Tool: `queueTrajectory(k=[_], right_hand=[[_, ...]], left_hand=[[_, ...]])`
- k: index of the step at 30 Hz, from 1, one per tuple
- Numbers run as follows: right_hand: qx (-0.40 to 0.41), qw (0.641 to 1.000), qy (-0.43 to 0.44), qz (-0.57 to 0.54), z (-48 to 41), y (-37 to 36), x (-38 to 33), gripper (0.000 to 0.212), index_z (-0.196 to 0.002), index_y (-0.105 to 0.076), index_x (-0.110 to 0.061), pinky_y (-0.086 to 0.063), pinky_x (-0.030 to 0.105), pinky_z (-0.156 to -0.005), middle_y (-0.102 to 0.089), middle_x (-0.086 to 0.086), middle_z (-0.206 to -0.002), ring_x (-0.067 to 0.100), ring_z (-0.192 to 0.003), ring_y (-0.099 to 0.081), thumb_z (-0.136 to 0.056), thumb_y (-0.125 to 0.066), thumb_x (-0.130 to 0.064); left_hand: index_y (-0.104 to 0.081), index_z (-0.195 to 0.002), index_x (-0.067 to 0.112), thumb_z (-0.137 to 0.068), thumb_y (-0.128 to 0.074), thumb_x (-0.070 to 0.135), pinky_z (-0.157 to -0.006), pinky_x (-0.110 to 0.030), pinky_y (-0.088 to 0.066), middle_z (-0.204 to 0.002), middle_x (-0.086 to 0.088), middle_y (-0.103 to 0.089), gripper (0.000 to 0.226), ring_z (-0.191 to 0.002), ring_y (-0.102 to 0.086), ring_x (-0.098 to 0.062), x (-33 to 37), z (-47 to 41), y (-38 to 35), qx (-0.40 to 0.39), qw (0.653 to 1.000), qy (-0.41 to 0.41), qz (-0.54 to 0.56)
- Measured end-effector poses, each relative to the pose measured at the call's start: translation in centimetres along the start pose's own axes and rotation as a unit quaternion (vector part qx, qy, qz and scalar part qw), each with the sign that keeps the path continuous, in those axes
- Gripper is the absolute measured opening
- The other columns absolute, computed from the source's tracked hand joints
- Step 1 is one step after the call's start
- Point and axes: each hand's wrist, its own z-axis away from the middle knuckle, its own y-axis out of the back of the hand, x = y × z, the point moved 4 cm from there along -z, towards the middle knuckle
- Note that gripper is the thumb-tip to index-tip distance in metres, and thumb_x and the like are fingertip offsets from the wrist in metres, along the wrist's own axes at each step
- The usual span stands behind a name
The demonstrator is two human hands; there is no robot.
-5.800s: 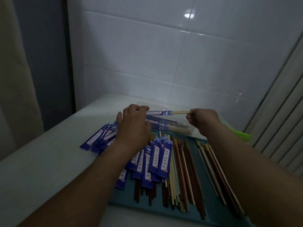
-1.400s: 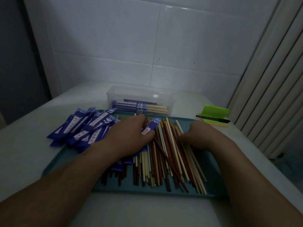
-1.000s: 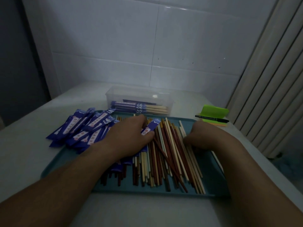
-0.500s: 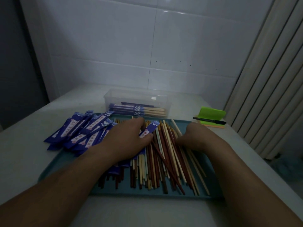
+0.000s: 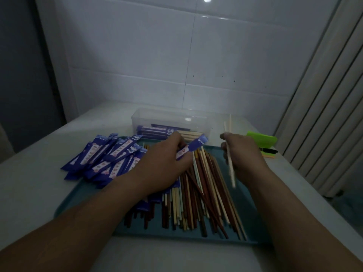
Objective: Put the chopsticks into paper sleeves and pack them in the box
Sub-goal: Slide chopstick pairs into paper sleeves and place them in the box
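Observation:
A teal tray [image 5: 249, 205] holds a spread of loose light and dark chopsticks [image 5: 198, 195]. My right hand [image 5: 243, 156] grips a pale pair of chopsticks [image 5: 230, 163], lifted off the tray and held nearly upright, their tips showing above the fist. My left hand [image 5: 163, 163] rests on the pile and pinches one blue paper sleeve [image 5: 191, 148]. More blue sleeves [image 5: 106, 156] lie heaped over the tray's left edge. Behind the tray stands a clear plastic box [image 5: 170, 118] with several sleeved pairs inside.
The tray sits on a pale table [image 5: 29, 185] against a white tiled wall. A green notepad [image 5: 262, 140] with a black pen [image 5: 268, 150] lies at the right rear. A ribbed panel [image 5: 324, 114] rises on the right.
My right hand has lifted a pale pair of chopsticks off the tray and tipped it up. My left hand stays on the pile with the sleeve.

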Motion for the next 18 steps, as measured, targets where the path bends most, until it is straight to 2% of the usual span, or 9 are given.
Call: queueTrajectory(k=[3,5,6,9,12,14,18], right_hand=[[0.002,0.999,0.007,-0.035,0.1,-1.6,0.9,0.035,-0.078,-0.069,-0.009,-0.035,0.033,-0.057,-0.059,0.005,-0.061,0.02,-0.052,-0.047,-0.098,-0.063,-0.038],[0.008,0.999,0.015,-0.035,0.3,-1.9,1.3,0.043,-0.073,-0.065,-0.01,-0.036,0.035,-0.057,-0.055,0.003,-0.052,0.021,-0.048,-0.048,-0.098,-0.062,-0.044],[0.009,0.999,0.017,-0.039,0.3,-2.1,1.5,0.045,-0.072,-0.062,-0.009,-0.036,0.034,-0.055,-0.053,0.002,-0.048,0.021,-0.046,-0.047,-0.1,-0.061,-0.044],[0.023,0.997,0.028,-0.067,0.6,-1.9,1.3,0.045,-0.072,-0.057,-0.007,-0.04,0.032,-0.051,-0.055,0.006,-0.046,0.022,-0.043,-0.049,-0.105,-0.057,-0.037],[0.043,0.995,0.024,-0.092,0.7,-1.6,1.2,0.042,-0.071,-0.056,-0.007,-0.044,0.032,-0.051,-0.058,0.006,-0.047,0.022,-0.044,-0.052,-0.105,-0.057,-0.032],[0.035,0.992,0.015,-0.123,0.9,-1.6,1.0,0.035,-0.078,-0.057,-0.008,-0.046,0.03,-0.048,-0.059,0.004,-0.048,0.019,-0.045,-0.055,-0.106,-0.057,-0.03],[-0.037,0.982,0.016,-0.183,1.6,-2.4,0.2,0.024,-0.09,-0.06,-0.008,-0.051,0.026,-0.047,-0.061,0.004,-0.056,0.015,-0.05,-0.059,-0.105,-0.059,-0.028]], left_hand=[[-0.05,-0.097,0.019,-0.103,-0.047,0.028,-0.061,-0.039,-0.04,-0.076,-0.006,-0.056,0.012,-0.065,-0.05,-0.02,0.8,0.1,0.0,-0.02,0.999,-0.007,0.041],[-0.052,-0.092,0.021,-0.105,-0.047,0.032,-0.063,-0.039,-0.04,-0.074,-0.001,-0.054,0.018,-0.066,-0.049,-0.017,1.4,0.1,0.0,-0.029,0.999,-0.014,0.042],[-0.052,-0.088,0.024,-0.106,-0.048,0.039,-0.064,-0.038,-0.041,-0.073,0.002,-0.053,0.024,-0.066,-0.05,-0.014,1.6,0.1,0.0,-0.032,0.999,-0.018,0.039],[-0.052,-0.081,0.03,-0.101,-0.05,0.055,-0.058,-0.023,-0.036,-0.071,0.007,-0.053,0.032,-0.066,-0.051,-0.005,1.7,0.0,0.0,-0.056,0.998,-0.029,-0.008],[-0.058,-0.087,0.028,-0.099,-0.058,0.05,-0.063,-0.031,-0.04,-0.075,0.007,-0.056,0.025,-0.07,-0.053,-0.006,1.0,-0.1,0.1,-0.066,0.993,-0.041,-0.085],[-0.059,-0.086,0.026,-0.101,-0.058,0.046,-0.061,-0.033,-0.039,-0.074,0.007,-0.057,0.025,-0.069,-0.053,-0.006,0.5,-0.2,0.3,-0.056,0.994,-0.037,-0.082],[-0.064,-0.082,0.019,-0.103,-0.056,0.04,-0.064,-0.039,-0.048,-0.071,0.0,-0.062,0.032,-0.064,-0.057,-0.011,0.0,-0.7,0.6,-0.024,0.997,-0.025,-0.062]])
